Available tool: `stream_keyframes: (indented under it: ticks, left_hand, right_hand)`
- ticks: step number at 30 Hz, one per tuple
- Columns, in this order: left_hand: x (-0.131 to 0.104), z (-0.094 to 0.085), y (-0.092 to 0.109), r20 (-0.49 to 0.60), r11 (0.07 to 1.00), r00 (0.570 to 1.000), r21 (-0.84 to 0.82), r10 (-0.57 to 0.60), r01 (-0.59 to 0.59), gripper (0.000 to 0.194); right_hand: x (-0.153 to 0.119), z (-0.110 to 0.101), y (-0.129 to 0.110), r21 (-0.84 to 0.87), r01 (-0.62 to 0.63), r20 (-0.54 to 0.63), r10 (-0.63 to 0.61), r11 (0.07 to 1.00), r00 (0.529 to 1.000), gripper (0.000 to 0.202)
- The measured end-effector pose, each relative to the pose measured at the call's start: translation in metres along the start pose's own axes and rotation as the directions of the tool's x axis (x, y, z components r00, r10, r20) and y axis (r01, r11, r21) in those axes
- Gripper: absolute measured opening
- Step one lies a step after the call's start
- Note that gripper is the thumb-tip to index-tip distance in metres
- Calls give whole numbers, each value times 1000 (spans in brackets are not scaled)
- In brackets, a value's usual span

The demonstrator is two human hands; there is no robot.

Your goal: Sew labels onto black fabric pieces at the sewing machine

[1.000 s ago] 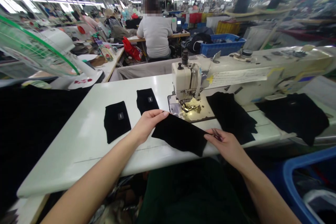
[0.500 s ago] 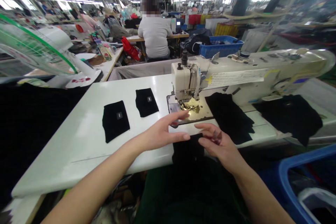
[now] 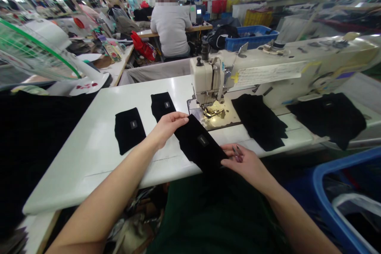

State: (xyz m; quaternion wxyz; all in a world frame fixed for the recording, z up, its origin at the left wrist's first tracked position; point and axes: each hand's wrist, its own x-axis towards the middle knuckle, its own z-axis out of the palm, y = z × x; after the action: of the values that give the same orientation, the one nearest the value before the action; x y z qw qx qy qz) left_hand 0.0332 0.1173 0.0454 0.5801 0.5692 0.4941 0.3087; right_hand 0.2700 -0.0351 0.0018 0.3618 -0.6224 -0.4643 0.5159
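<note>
A black fabric piece (image 3: 190, 143) with a small dark label (image 3: 203, 140) is stretched at a slant in front of the sewing machine (image 3: 206, 83). My left hand (image 3: 167, 129) pinches its upper left corner. At its lower right edge, my right hand (image 3: 247, 163) grips the cloth between thumb and fingers. A small pointed tool, apparently thread snips (image 3: 237, 154), also sits in my right hand, mostly hidden by the fingers. Two similar labelled pieces lie flat on the left: a nearer piece (image 3: 127, 133) and a farther piece (image 3: 160, 103), partly behind my left hand.
Right of the needle lies a stack of black pieces (image 3: 257, 121), with more black cloth (image 3: 330, 115) beyond it. A blue basket (image 3: 320, 190) stands at lower right. A fan (image 3: 38, 47) is on the left. Ahead, a person (image 3: 171, 27) sits facing away.
My hands were close together near the table edge, the left one open. Now the left grips a corner, and the black piece is raised and spread between both hands, its label showing.
</note>
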Motion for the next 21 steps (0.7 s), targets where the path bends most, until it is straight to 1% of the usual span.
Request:
stream_keyframes:
  ticks: [3, 6, 8, 11, 13, 16, 18, 19, 21]
  left_hand:
    - [5, -2, 1, -25, 1000, 1000, 8, 2, -2, 32]
    - [7, -2, 3, -30, 1000, 1000, 7, 4, -4, 33]
    - [8, -2, 4, -31, 1000, 999, 18, 14, -13, 35]
    - [9, -3, 3, -32, 1000, 999, 7, 19, -19, 35]
    - [10, -3, 3, -25, 1000, 1000, -25, 10, -10, 33]
    - [12, -3, 3, -25, 999, 1000, -48, 17, -18, 26]
    - [17, 0, 3, -45, 999, 998, 0, 51, -51, 21]
    - [21, 3, 2, -55, 995, 995, 62, 78, -74, 19]
    - [31, 11, -2, -56, 952, 983, 265, 176, -155, 16]
  right_hand:
    - [0, 1, -1, -32, 10, -48, -12, 999, 999, 48]
    - [1, 1, -4, -57, 16, -92, -21, 998, 996, 40]
    - [1, 0, -5, -77, 20, -94, -27, 997, 995, 34]
    - [1, -1, -4, -100, 22, -108, -33, 995, 994, 33]
    - [2, -1, -2, -121, 22, -127, -37, 992, 991, 33]
    - [0, 2, 1, -136, 32, -126, -49, 990, 991, 32]
    - [-3, 8, 2, -102, 52, -114, -64, 993, 991, 32]
    - [-5, 11, 2, -78, 69, -113, -78, 995, 991, 32]
    - [-10, 20, 2, -43, 118, -111, -122, 992, 986, 30]
